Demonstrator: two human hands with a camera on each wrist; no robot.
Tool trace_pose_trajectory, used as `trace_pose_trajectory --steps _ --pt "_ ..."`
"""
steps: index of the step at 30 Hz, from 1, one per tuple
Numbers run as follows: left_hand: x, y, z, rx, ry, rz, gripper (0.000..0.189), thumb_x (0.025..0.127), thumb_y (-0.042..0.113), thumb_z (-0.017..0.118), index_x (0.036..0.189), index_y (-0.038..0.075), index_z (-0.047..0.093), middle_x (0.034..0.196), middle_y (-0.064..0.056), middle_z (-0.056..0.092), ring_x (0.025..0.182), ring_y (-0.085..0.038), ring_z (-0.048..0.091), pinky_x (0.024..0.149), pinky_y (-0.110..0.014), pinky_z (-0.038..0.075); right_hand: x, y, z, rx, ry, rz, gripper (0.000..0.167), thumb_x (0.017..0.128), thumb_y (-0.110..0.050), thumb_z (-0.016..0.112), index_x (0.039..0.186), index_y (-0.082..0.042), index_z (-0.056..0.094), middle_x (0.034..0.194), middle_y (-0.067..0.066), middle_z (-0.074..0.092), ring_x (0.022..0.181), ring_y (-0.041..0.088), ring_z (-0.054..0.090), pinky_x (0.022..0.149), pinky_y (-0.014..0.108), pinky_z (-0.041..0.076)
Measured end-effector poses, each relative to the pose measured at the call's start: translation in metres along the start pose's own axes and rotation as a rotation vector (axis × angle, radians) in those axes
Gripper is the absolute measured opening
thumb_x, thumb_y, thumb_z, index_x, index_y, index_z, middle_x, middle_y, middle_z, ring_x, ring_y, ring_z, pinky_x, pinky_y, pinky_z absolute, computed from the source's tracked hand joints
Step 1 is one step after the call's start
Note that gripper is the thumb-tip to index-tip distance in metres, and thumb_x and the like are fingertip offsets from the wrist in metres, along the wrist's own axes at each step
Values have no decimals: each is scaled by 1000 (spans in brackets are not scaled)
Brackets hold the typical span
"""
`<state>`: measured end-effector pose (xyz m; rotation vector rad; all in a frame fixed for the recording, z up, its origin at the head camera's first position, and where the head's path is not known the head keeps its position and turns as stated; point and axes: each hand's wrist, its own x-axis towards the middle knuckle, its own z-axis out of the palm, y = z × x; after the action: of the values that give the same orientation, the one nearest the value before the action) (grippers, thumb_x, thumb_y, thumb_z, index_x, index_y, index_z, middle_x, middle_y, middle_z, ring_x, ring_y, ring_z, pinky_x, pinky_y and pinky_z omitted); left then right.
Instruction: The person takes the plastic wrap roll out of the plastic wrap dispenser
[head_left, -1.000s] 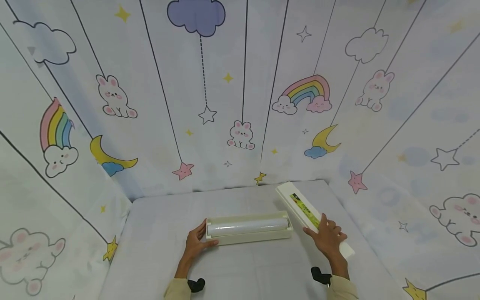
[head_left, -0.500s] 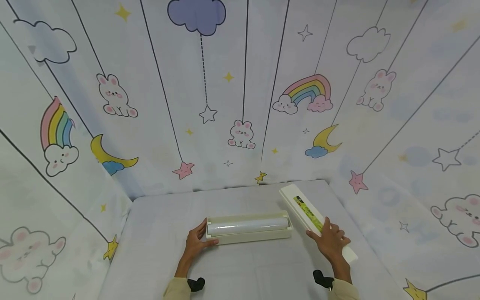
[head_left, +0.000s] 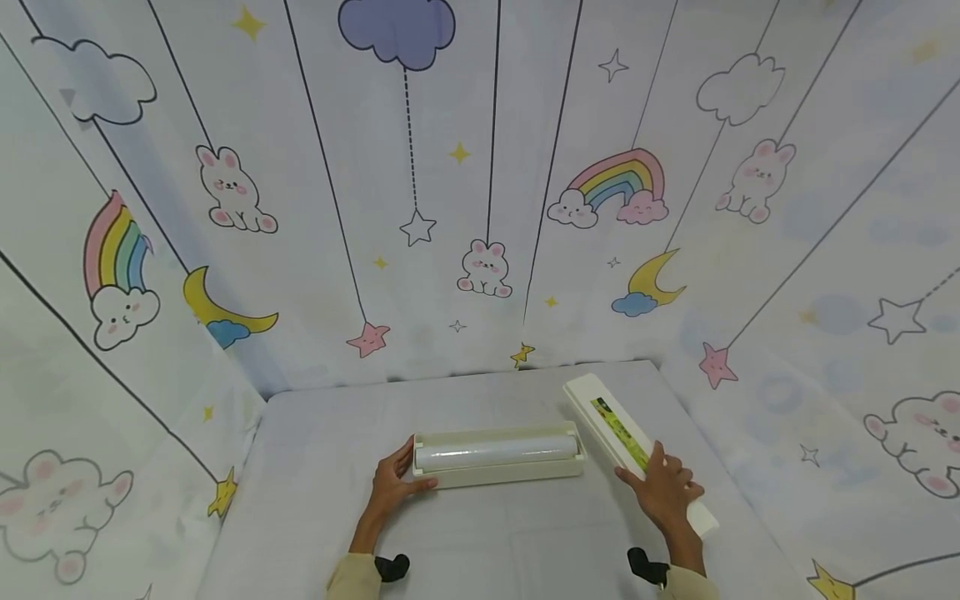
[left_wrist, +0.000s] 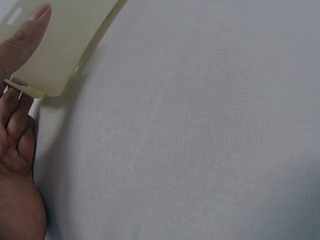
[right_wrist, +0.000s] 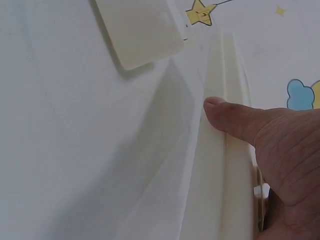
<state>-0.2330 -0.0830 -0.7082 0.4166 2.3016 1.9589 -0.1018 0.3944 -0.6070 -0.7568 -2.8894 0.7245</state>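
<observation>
A cream box (head_left: 510, 477) lies lengthwise on the table with its top uncovered. Inside it is a shiny pale roll (head_left: 495, 452), which looks like cling film. My left hand (head_left: 392, 487) grips the box's left end, thumb (left_wrist: 30, 37) along the near side and other fingers round the end. To the right, my right hand (head_left: 663, 492) holds the long white lid (head_left: 588, 392), slanted, with a green and yellow label (head_left: 618, 433) on top. In the right wrist view the thumb (right_wrist: 230, 117) presses the lid's side; the other fingers are mostly hidden.
A white cloth covers the table (head_left: 330, 417). Cloth walls (head_left: 420, 292) printed with rabbits, stars and rainbows rise behind it and on both sides. In the right wrist view, a narrow space separates the lid from the box's right end (right_wrist: 145, 35).
My right hand has moved a little to the right and nearer to me with the lid, away from the box. The left hand and the box have stayed in place.
</observation>
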Motion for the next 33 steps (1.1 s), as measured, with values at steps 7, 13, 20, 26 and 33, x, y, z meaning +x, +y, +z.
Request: trace_pose_trajectory --steps 7,13,20,26,33 --pt "2 -1 0 -8 -1 5 105 79 12 99 166 0 42 170 -18 46 158 -43 45 128 -24 41 -1 3 5 3 8 6 109 96 -44 79 163 14 15 131 51 40 116 66 37 96 83 26" --pt "0 0 -1 -9 0 25 103 78 9 99 165 -2 44 168 -22 47 156 -45 48 126 -19 42 -2 6 11 19 2 17 108 95 -43 79 164 12 16 131 50 41 117 67 38 97 84 25" --pt "1 1 0 -20 -16 -10 103 80 7 97 166 -1 41 170 -19 45 158 -42 46 132 -52 36 -4 9 13 6 11 31 107 95 -43 78 164 11 17 129 49 42 117 66 38 97 82 26" --pt "2 0 1 -20 -10 -17 103 79 5 97 166 -1 42 170 -19 46 158 -41 46 132 -53 35 -5 12 15 4 13 39 105 95 -42 79 162 13 18 128 50 41 115 66 38 95 81 28" --pt "2 -2 1 -11 -5 -1 103 79 5 98 165 0 43 169 -19 47 157 -43 47 130 -35 41 -5 18 22 20 8 48 107 95 -42 78 163 13 15 130 50 39 116 66 37 95 81 26"
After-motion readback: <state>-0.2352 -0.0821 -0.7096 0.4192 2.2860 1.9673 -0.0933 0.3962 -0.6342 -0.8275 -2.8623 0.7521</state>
